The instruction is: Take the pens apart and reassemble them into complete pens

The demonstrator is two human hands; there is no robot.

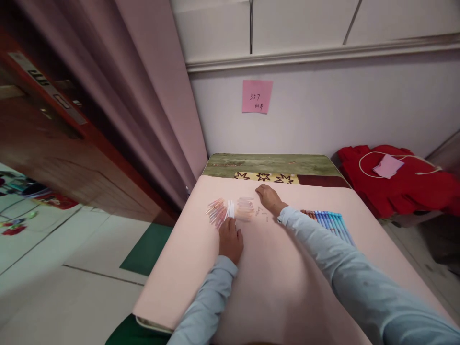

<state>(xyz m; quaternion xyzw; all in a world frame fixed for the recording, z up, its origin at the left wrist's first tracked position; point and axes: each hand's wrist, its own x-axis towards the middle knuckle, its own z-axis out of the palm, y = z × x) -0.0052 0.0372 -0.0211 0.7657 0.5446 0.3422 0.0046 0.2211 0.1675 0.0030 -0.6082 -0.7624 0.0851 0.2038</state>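
My left hand (231, 241) rests on the pink table cover, fingers partly spread and fingertips at the lower end of some thin white sticks (230, 209). Left of these fans out a group of slim, clear pinkish pen-like tubes (216, 211). On their right lies a row of short translucent tubes (245, 209). My right hand (270, 199) is above several tiny dark parts (261, 212), its fingertips pinched together at the left. Whatever they hold is too small to make out. Beside the right forearm lies a row of blue and purple pens (332, 224), partly covered by the sleeve.
The pink cover (283, 287) lies over a table with a green wood-patterned far edge (273, 163). A wall with a pink note (257, 97) stands behind. A curtain (158, 96) and wooden door (82, 139) are at left; red cloth (362, 165) with a white cable is at right.
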